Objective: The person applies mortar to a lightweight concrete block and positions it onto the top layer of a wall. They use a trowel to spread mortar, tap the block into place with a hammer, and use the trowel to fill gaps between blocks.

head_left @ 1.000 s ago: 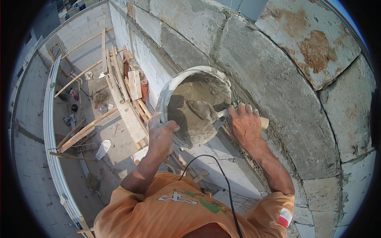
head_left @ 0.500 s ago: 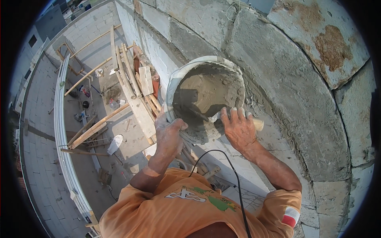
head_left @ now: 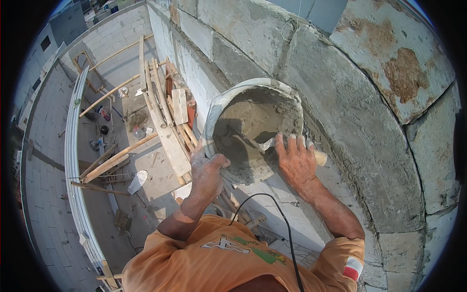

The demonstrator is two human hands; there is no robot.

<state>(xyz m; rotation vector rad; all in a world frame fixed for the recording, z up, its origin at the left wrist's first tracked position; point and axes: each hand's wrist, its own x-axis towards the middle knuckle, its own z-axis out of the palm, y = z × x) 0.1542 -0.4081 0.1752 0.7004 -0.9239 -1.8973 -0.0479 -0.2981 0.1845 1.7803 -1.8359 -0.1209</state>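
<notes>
A pale, mortar-crusted bucket (head_left: 216, 109) holds wet grey mortar (head_left: 258, 117) against the upper part of a block wall (head_left: 360, 126). My left hand (head_left: 206, 175) is closed on the lower left rim of the bucket. My right hand (head_left: 297, 163) grips the wooden handle (head_left: 320, 158) of a trowel at the bucket's lower right, its fingers curled over it. The trowel's blade (head_left: 243, 138) is inside the bucket, partly sunk in the mortar and shadow. What supports the bucket underneath is hidden.
Below left lie bamboo poles (head_left: 114, 92), planks (head_left: 168, 151), a long bundle of pale rails (head_left: 73, 185) and scattered items on the floor (head_left: 146, 204). A black cable (head_left: 272, 199) loops before my shirt. Large block slabs (head_left: 389, 63) line the upper right; thin string (head_left: 292, 27) hangs over them.
The trowel blade, flatter on the mortar a second ago, has turned and sits lower in it. My hands keep their grips. The whole view has shifted slightly, placing the scene further right.
</notes>
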